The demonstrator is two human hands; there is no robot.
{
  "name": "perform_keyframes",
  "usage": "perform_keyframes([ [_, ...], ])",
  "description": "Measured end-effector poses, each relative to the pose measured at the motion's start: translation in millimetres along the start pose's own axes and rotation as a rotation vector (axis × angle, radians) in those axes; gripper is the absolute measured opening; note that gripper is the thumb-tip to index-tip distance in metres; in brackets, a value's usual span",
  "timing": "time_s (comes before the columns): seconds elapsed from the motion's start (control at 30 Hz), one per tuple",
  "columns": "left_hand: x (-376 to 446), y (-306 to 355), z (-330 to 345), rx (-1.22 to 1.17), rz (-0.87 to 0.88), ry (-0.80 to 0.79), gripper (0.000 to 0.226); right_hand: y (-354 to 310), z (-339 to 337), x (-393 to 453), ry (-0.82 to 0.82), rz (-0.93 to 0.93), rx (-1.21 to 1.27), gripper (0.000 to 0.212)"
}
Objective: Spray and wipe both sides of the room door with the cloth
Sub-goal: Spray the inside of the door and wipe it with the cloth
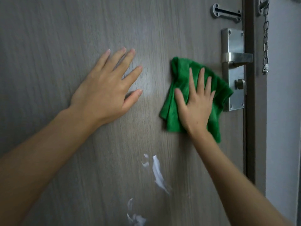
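The right hand (pixel 194 101), fingers spread flat, presses the green cloth (pixel 179 88) against the door (pixel 65 38) just left of the lever handle (pixel 237 57); soft and limp, the cloth probably handles best palm-pressed. The left hand (pixel 105 88) rests open farther left of the handle

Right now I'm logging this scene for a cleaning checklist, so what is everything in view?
door: one, grey-brown wood grain, fills most of the view
cloth: one, green, flat against the door left of the handle
foam: several white streaks, low on the door below the cloth
handle: one, silver lever on a silver plate, door's right edge
knob: one, silver, on the plate below the handle
slot: one, silver, top right of the door
chain: one, silver, hanging from the frame
left hand: open, flat on the door
right hand: fingers straight, pressing the cloth
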State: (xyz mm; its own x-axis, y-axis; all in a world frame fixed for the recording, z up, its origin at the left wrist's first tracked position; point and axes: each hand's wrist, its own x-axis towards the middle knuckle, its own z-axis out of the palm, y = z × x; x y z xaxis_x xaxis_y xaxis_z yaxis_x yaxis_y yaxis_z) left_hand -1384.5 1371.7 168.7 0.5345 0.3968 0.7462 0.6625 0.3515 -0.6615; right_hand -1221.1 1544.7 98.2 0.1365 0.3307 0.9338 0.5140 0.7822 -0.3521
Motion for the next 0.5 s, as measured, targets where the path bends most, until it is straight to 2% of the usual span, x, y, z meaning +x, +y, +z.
perform_keyframes([
  [0.2,-1,3,-7,-0.032,0.084,0.036,0.06,11,6,-106,-0.056,-0.039,-0.023,0.066],
  [0.37,-30,15,-24,-0.124,0.057,-0.009,0.05,8,-1,-104,-0.108,-0.021,-0.046,0.066],
  [0.5,-73,22,-31,-0.132,0.075,-0.109,0.054,-16,1,-81,-0.102,0.119,-0.032,0.067],
])
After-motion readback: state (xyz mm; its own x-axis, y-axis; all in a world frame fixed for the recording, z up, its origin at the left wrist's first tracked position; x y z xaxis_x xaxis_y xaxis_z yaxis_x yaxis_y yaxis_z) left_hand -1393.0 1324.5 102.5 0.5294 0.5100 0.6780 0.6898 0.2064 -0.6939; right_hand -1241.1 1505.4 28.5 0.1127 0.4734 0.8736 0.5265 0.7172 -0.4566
